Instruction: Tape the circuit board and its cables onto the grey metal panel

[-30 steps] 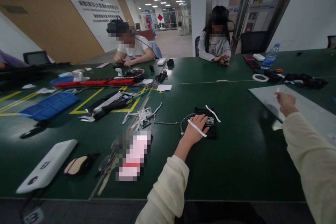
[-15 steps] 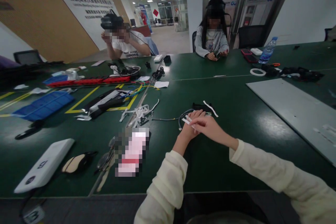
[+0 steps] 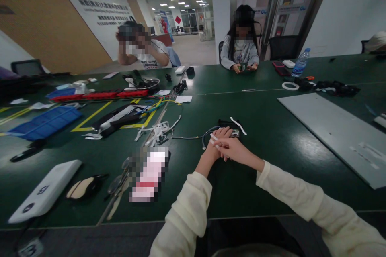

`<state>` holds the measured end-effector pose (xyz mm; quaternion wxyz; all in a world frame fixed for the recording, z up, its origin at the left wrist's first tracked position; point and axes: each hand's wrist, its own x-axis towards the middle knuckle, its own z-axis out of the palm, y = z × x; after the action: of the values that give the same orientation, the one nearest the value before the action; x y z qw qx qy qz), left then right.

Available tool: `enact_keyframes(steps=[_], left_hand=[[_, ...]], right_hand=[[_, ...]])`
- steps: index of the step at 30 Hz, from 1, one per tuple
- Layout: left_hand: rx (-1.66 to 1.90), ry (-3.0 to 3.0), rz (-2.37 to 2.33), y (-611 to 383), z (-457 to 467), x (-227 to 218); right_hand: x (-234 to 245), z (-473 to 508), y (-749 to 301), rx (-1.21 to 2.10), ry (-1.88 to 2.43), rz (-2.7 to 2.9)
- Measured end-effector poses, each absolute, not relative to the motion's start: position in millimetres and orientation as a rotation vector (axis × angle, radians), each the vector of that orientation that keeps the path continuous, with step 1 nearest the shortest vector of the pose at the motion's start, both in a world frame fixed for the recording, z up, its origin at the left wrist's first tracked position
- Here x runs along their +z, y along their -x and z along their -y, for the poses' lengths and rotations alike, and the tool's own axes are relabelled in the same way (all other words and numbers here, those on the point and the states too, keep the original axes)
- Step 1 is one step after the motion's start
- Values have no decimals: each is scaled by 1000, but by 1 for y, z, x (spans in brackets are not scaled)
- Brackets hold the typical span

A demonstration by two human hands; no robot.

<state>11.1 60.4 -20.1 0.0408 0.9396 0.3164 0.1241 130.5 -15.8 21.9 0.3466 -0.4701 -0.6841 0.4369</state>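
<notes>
My left hand lies palm down with its fingers stretched forward, open, beside a small circuit board and a black part. What is under its palm is hidden. My right hand crosses over its back, thumb and forefinger pinched at a thin white strip that lies against the back of the left hand. A grey cable curves out to the left of the hands. Another white strip rests just beyond the board.
A tangle of white strips and a blurred-out phone lie to the left. Further left are a white power bank and a blue basket. A grey panel is at right. Two people sit across the table.
My right hand has lowered onto the back of my left hand, and the white strips now lie closer against it. The view has shifted slightly. The person at far right has raised a small object.
</notes>
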Motion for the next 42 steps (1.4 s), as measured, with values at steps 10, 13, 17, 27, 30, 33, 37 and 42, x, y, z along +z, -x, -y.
enact_keyframes(steps=[10,13,17,27,30,33,37,42], left_hand=[[518,-2789,-872,-9,-64,-27],[462,-2796,-885,-11,-67,-29],[350,-2825,-945,-12,-70,-32],[417,-3007,-1037,-20,-66,-33],[426,-3019,-1038,-22,-66,-32],[359,-3031,-1008,-24,-71,-35],[304,-3006,-965,-21,-74,-33],[458,-2979,-896,-18,-67,-23]], right_hand=[[20,11,-125,1179,1190,1572],[16,9,-125,1228,1241,1531],[14,12,-128,1346,1217,1533],[22,35,-142,1550,1237,1770],[26,39,-142,1505,1236,1813],[31,41,-144,1482,1235,1858],[40,40,-152,1461,1192,1860],[40,31,-166,1211,1230,1737]])
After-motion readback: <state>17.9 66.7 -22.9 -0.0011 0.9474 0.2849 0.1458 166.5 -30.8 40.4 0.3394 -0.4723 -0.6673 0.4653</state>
